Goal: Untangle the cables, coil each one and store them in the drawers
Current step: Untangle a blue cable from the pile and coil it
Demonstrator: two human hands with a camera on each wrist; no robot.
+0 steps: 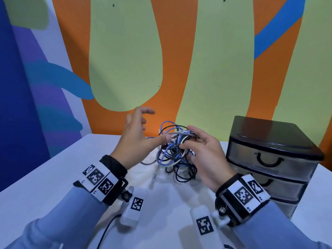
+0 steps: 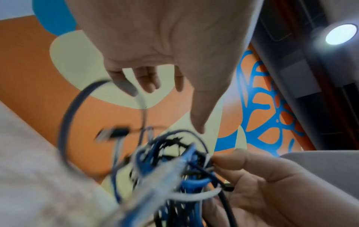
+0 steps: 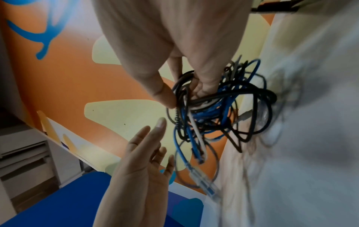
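A tangle of blue, black, white and grey cables [image 1: 172, 151] is lifted partly off the white table [image 1: 53, 177], its lower loops trailing on the surface. My right hand [image 1: 190, 138] grips the tangle's top right, thumb and fingers curled round several strands [image 3: 213, 110]. My left hand [image 1: 142, 123] hovers just left of the bundle with its fingers spread and holds nothing; its thumb tip reaches the tangle's left edge. The left wrist view shows the blurred bundle [image 2: 174, 169] under the spread left hand [image 2: 170, 104]. A clear plug [image 3: 202, 182] dangles on a blue cable.
A black drawer unit [image 1: 269, 159] with three translucent drawers, all closed, stands at the table's right. The painted wall rises right behind the table's far edge. A thin black lead [image 1: 107, 229] runs off the near left of the table.
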